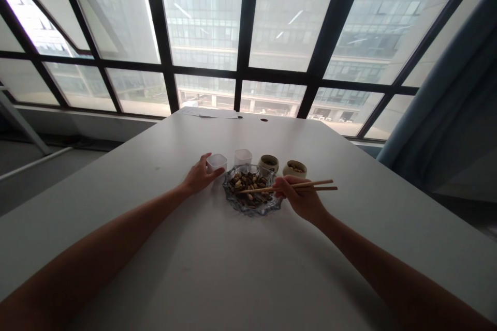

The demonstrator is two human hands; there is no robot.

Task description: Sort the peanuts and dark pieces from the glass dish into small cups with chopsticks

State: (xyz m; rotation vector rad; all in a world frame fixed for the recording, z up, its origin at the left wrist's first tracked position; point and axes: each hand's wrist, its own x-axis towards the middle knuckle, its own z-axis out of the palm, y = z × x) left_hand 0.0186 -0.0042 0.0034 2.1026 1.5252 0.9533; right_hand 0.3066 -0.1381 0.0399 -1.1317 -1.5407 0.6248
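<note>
A glass dish [252, 208] with a wavy rim holds several mixed nuts and beans in the middle of the white table [217, 269]. My right hand [301, 199] is closed on a pair of wooden chopsticks [310, 185], whose tips reach left into the dish. My left hand [200, 176] curls around a small translucent plastic cup [216, 162] just left of the dish. A second plastic cup [243, 156] stands beside it. Two small ceramic cups [268, 163] [294, 168] with contents stand behind the dish to the right.
A sheet of paper [209, 112] lies at the table's far edge near two small holes. Large dark-framed windows [248, 36] fill the background. A blue curtain [446, 124] hangs at the right.
</note>
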